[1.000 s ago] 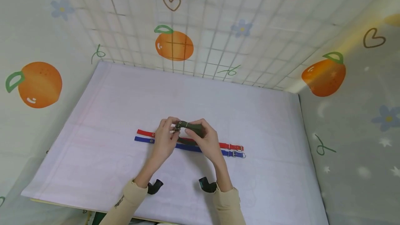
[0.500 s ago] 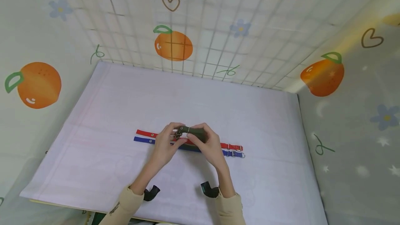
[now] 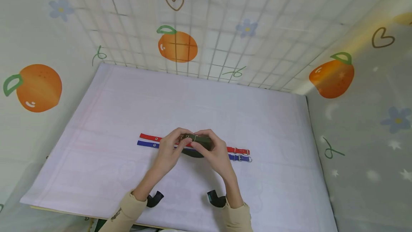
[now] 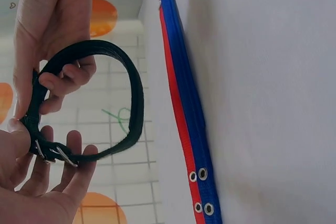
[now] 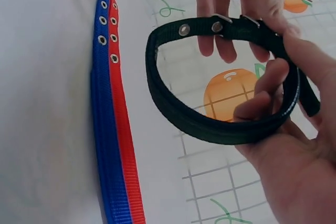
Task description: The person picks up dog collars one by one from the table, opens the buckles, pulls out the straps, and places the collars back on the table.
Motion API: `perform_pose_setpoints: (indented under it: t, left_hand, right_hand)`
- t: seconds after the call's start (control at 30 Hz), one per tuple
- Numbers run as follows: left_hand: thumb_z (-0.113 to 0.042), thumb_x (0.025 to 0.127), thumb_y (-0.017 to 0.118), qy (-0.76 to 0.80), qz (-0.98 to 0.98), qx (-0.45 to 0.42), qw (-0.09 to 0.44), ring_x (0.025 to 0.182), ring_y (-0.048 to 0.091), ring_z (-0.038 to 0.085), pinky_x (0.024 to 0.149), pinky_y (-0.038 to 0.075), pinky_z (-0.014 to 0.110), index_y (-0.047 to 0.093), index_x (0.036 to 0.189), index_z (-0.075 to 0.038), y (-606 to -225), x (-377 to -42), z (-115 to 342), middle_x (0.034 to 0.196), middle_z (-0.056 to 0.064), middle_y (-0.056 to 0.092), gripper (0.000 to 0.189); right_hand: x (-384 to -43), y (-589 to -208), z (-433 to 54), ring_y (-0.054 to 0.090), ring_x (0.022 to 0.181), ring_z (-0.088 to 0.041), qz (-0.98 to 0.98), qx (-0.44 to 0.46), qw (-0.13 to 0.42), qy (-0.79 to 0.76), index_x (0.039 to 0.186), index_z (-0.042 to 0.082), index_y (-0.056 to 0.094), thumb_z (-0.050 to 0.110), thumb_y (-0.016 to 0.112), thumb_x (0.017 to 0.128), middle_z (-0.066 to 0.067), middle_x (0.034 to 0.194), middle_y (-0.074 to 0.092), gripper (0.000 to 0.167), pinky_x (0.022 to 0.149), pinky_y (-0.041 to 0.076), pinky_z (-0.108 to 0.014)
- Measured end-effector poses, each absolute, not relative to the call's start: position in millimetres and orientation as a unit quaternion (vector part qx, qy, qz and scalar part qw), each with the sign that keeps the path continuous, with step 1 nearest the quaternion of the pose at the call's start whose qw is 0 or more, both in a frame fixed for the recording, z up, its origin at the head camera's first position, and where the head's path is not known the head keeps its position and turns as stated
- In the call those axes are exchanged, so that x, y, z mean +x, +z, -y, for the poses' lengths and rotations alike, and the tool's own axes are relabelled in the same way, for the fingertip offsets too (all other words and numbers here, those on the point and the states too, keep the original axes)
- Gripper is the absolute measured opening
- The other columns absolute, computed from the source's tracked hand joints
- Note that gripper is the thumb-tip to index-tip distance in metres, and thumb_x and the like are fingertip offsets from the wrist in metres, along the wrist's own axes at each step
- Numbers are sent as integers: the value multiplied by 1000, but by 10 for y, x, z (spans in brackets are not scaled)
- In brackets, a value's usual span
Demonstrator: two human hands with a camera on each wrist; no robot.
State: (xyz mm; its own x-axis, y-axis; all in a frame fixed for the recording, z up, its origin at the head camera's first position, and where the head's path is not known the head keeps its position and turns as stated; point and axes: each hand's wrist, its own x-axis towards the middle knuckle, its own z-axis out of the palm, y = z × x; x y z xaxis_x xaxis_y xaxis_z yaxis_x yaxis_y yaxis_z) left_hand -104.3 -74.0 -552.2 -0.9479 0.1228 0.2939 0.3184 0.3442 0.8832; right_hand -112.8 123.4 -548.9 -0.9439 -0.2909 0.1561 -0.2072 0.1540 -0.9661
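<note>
A dark green collar (image 3: pixel 201 140) is bent into a loop above the table, its strap running through a metal buckle. My left hand (image 3: pixel 168 150) pinches it beside the buckle; in the left wrist view the thumb presses the strap and the other fingers spread below. With curled fingers my right hand (image 3: pixel 216 151) grips the band on the other side. Seen from the right wrist, the loop (image 5: pixel 199 131) hangs round and open, with metal eyelets and a free strap end sticking out past the right hand. Both hands' fingertips nearly meet in the head view.
Beneath the hands a red collar (image 3: pixel 237 150) and a blue collar (image 3: pixel 147 144) lie side by side on the white-covered table (image 3: pixel 273 189), buckles to the right. A wire grid (image 3: pixel 219 51) behind printed cloth stands at the back.
Both hands have come down slightly towards me and closer together. The left fingers have shifted over the buckle, and the green collar's loop now dips lower across the blue collar.
</note>
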Motion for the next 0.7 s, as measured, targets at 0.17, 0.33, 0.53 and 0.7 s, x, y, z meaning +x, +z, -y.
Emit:
perform_pose_setpoints:
  t: [0.17,0.33,0.53,0.7]
  left_hand:
    - [-15,99,75,-563,810,-132,98,102,76,19,92,66,33,71,122,-11,-5493,-1027,720,114,6,79,23]
    - [-15,98,74,-583,794,-139,100,110,79,24,96,64,32,70,125,-11,-5490,-1030,711,119,7,79,28]
    - [-15,97,75,-589,789,-147,99,112,78,23,100,63,30,69,126,-11,-5476,-1046,711,120,7,79,30]
    - [-14,96,75,-586,790,-147,105,112,78,24,101,63,34,69,122,-9,-5466,-1049,702,116,8,79,27]
  right_hand:
    - [-1110,-5455,-1215,76,100,-11,-756,-170,15,-632,127,15,70,12,78,100,-12,118,77,29,89,64,-25]
    - [-1094,-5406,-1215,74,101,-11,-754,-167,-1,-635,126,13,73,10,80,97,-13,119,76,29,86,64,-24]
    - [-1101,-5367,-1230,74,102,-12,-749,-174,-8,-639,121,10,76,5,81,95,-13,119,75,27,83,63,-22]
    - [-1101,-5360,-1234,73,102,-13,-754,-178,-14,-632,120,12,76,6,81,96,-11,118,75,26,84,63,-23]
